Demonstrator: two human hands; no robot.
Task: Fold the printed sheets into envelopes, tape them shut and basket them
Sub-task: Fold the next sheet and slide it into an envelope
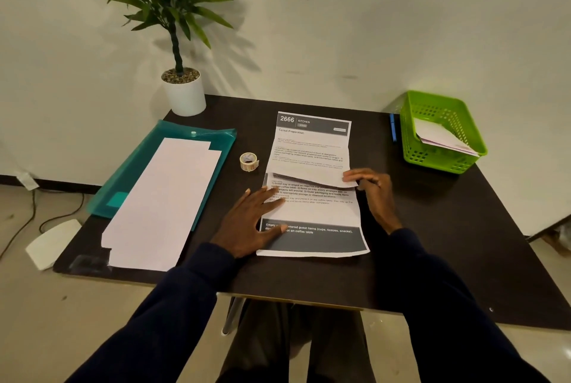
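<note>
1. Evidently the folding step is in hand: a printed sheet (312, 209) lies lengthwise at the middle of the counter (432, 228), and its far part, headed "2666 KITCHEN", has its near edge lying loosely over the near part. I cannot tell whether this is one long sheet or two overlapping ones.
2. The left hand (250, 222) lies flat on the sheet's near left side, fingers (268, 197) straight and spread wide, pinning the paper to the counter.
3. The right hand (370, 191) is at the sheet's right edge. Its fingers (355, 175) are curled and appear to pinch the right corner of the loose edge, which sits slightly raised there.
4. The next move, as I judge it, is to bring that flap square with the side edges and press a crease, with the left hand holding so the paper does not skew.
5. The tape (249, 162) stands just left of the sheet, near the left fingertips but apart from them; no tape is on this sheet yet.
6. The green basket (411, 135) sits at the far right corner, well apart from both hands, with folded white paper (438, 136) already in it.
7. A stack (163, 197) of blank-side-up sheets waits on a teal folder (145, 166) at the left, so much of the task seems left.
</note>
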